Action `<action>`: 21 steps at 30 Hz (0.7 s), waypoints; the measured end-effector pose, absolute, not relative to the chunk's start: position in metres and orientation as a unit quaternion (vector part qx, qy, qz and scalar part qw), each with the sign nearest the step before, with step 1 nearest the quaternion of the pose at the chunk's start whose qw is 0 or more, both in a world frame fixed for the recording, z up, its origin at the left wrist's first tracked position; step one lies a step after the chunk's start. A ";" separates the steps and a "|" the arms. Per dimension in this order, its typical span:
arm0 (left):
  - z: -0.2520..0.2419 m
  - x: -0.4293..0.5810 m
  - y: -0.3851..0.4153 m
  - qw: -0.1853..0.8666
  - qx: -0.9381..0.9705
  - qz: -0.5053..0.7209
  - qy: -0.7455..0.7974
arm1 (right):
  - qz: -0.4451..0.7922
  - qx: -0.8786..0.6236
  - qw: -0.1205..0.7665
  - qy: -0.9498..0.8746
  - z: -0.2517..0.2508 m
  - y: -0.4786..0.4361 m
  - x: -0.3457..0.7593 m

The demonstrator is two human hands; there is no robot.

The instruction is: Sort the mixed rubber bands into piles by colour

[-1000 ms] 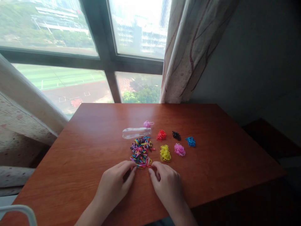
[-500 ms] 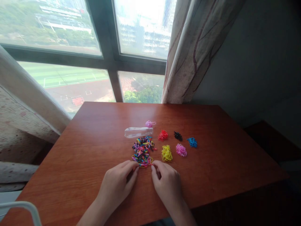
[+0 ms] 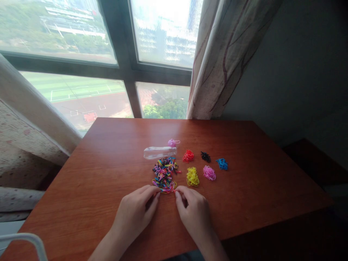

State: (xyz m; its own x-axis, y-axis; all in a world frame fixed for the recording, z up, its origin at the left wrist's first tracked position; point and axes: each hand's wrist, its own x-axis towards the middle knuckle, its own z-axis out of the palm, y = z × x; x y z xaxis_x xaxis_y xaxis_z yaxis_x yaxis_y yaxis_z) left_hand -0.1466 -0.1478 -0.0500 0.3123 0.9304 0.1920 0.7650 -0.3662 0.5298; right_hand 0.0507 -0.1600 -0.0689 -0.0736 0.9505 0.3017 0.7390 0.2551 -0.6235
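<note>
A mixed pile of small rubber bands (image 3: 164,170), in black, yellow, pink, blue and red, lies on the brown table in front of me. At its near left edge my left hand (image 3: 140,204) is closed, thumb and index finger pinching at the bands there. Opposite it, my right hand (image 3: 193,204) is closed in a pinch, with a bit of a red rubber band (image 3: 175,190) showing at its fingertips. Both hands rest low by the table, a small gap between them. How many bands each pinch holds is too small to tell.
Sorted heaps of red bands (image 3: 188,156), black bands (image 3: 206,156), blue bands (image 3: 222,164), yellow bands (image 3: 193,177) and pink bands (image 3: 209,173) sit to the right. A clear plastic bottle (image 3: 159,153) lies behind the pile, near a pink cap (image 3: 172,143) with a loop.
Hardly anything differs. Both hands keep their pinch at the near edge of the mixed pile, with only a slight shift at the fingertips.
</note>
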 end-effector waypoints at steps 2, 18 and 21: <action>-0.050 -0.146 -0.148 0.172 0.791 0.239 0.537 | 0.164 -0.587 0.349 -0.712 -0.069 -0.160 0.051; -0.053 -0.148 -0.148 0.176 0.791 0.236 0.536 | 0.268 -0.545 0.400 -0.686 -0.062 -0.162 0.051; -0.053 -0.149 -0.148 0.180 0.791 0.234 0.536 | 0.263 -0.547 0.400 -0.687 -0.060 -0.161 0.052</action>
